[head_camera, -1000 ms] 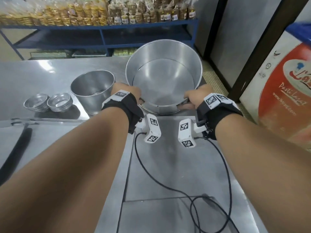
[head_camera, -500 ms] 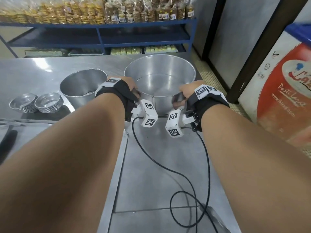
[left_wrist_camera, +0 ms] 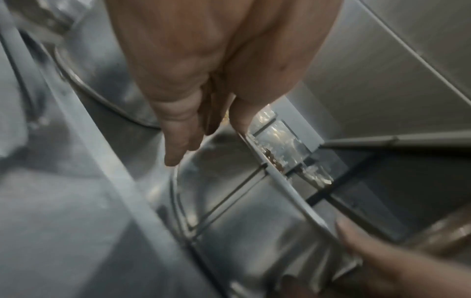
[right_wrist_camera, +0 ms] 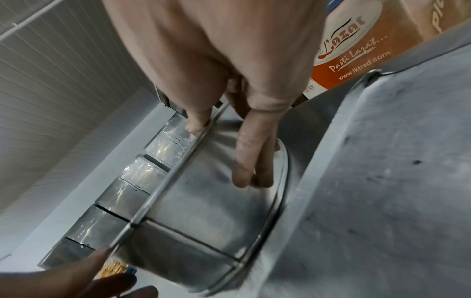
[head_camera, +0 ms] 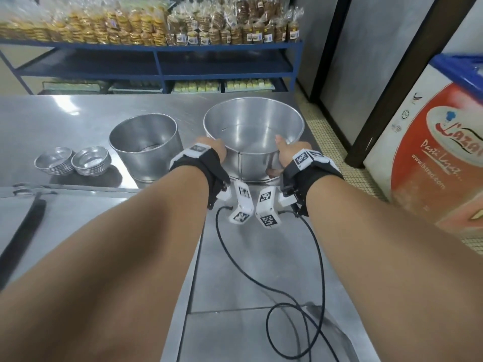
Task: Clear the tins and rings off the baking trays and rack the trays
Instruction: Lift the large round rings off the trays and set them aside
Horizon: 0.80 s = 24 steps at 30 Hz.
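Observation:
A large round metal tin [head_camera: 252,131] stands upright on the steel table [head_camera: 65,118], near its far right edge. My left hand [head_camera: 212,149] holds the tin's near-left rim, and my right hand [head_camera: 283,150] holds the near-right rim with the thumb over the edge. In the left wrist view my left hand [left_wrist_camera: 203,141] has its thumb at the rim and its fingers down the tin's [left_wrist_camera: 229,205] outer wall. In the right wrist view my right hand [right_wrist_camera: 216,153] pinches the tin's [right_wrist_camera: 203,201] wall the same way.
A medium tin [head_camera: 146,145] stands left of the large one. Two stacks of small fluted tins [head_camera: 72,162] sit further left. Wrist cables [head_camera: 287,296] trail over the near surface. A chest freezer [head_camera: 431,158] stands right; a blue shelf of packed biscuits [head_camera: 156,32] behind.
The large tin was tilted towards me a second ago. It has come down level and now stands flat on the table, with both hands still on its rim.

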Motion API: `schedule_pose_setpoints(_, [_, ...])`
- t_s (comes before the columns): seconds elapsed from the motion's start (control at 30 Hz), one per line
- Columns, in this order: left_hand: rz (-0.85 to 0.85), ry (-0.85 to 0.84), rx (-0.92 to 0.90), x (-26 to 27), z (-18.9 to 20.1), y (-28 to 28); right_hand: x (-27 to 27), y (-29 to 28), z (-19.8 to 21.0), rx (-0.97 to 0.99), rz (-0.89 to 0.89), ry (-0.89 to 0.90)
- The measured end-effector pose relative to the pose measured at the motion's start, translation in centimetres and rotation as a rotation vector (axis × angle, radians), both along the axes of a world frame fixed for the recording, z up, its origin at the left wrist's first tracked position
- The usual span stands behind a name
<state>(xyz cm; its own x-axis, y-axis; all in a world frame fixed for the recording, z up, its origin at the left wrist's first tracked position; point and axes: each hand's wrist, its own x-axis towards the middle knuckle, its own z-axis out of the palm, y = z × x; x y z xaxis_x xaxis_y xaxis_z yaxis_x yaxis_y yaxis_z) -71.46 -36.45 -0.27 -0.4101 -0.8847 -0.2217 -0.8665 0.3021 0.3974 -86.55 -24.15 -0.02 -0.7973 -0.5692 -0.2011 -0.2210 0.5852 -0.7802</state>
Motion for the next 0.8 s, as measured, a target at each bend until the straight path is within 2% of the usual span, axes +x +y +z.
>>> schedule_pose_setpoints(0.07, [0.100,0.126,0.034,1.0,-0.9,1.5,1.2,0.6,0.1,0.000,0.005,-0.024])
schedule_pose_setpoints(0.13, [0.084,0.133,0.017,2.2,-1.1,2.7,2.5,1.4,0.0,-0.042,0.024,-0.073])
schedule_pose_setpoints(0.2, [0.095,0.121,0.036,4.2,-0.6,3.8,4.1,2.6,0.6,-0.022,0.044,-0.052])
schedule_pose_setpoints(0.37, [-0.051,-0.053,-0.060,10.6,1.8,7.8,9.3,6.8,2.4,0.239,0.195,0.252])
schedule_pose_setpoints(0.53, [-0.110,-0.112,-0.094,18.1,4.0,12.2,16.4,11.2,4.1,0.314,0.310,0.289])
schedule_pose_setpoints(0.67, [-0.140,-0.069,-0.078,24.5,5.4,15.8,22.2,14.0,5.4,0.304,0.351,0.324])
schedule_pose_setpoints(0.8, [-0.170,-0.085,-0.101,32.9,6.6,20.1,30.2,17.4,6.9,0.295,0.414,0.382])
